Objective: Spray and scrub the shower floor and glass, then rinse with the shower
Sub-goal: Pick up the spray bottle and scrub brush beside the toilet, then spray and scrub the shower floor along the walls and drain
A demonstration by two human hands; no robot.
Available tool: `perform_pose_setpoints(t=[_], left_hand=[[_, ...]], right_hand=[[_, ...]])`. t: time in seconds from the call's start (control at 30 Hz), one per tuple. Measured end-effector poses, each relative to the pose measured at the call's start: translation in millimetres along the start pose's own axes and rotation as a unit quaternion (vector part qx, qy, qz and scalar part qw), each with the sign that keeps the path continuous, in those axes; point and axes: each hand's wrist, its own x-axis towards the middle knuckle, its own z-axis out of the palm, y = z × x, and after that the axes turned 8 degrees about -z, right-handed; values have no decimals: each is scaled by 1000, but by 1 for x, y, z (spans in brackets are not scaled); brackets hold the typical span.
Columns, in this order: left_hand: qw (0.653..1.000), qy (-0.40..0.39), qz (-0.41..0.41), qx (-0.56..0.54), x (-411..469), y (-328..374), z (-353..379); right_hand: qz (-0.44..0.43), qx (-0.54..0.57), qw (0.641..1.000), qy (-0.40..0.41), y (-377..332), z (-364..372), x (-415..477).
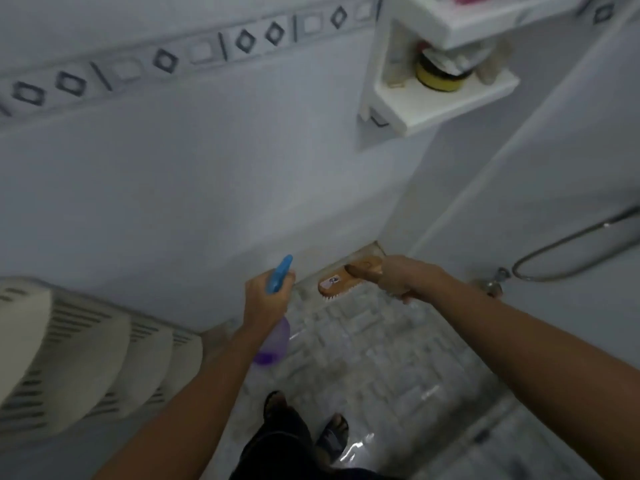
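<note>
Left hand (263,299): fingers curled round the neck of the spray bottle (273,344), its blue nozzle pointing up toward the wall (207,185).
Right hand (405,277): grips the handle of the brush (341,280).
Brush: bristles down on the shower floor (374,348), in the far corner, just beside the wall base.
Room: wet bare tiles lie between the brush and the feet (304,420).
Edges: stacked white plastic things (69,358) at the left, the shower hose (561,251) at the right.

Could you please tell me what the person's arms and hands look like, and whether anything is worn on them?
The left hand and right hand are bare, without gloves. The left forearm and right forearm are bare too; no sleeve shows in view. No watch, bracelet or ring is visible, though the picture is blurred.
</note>
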Motion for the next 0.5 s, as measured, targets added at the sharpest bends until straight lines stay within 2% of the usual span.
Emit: perform_pose_setpoints(t=[0.1, 0.23, 0.43, 0.5], left_hand=[[999, -35, 0, 16, 15, -21, 33], [996, -70, -16, 55, 54, -75, 83], [984, -92, -20, 150, 133, -200, 164], [981, -98, -29, 167, 165, -266, 196]], right_hand=[[23, 128, 991, -17, 42, 41, 30], [115, 284, 952, -24, 88, 111, 105], [155, 359, 920, 38, 126, 226, 265], [160, 369, 914, 51, 136, 276, 336]])
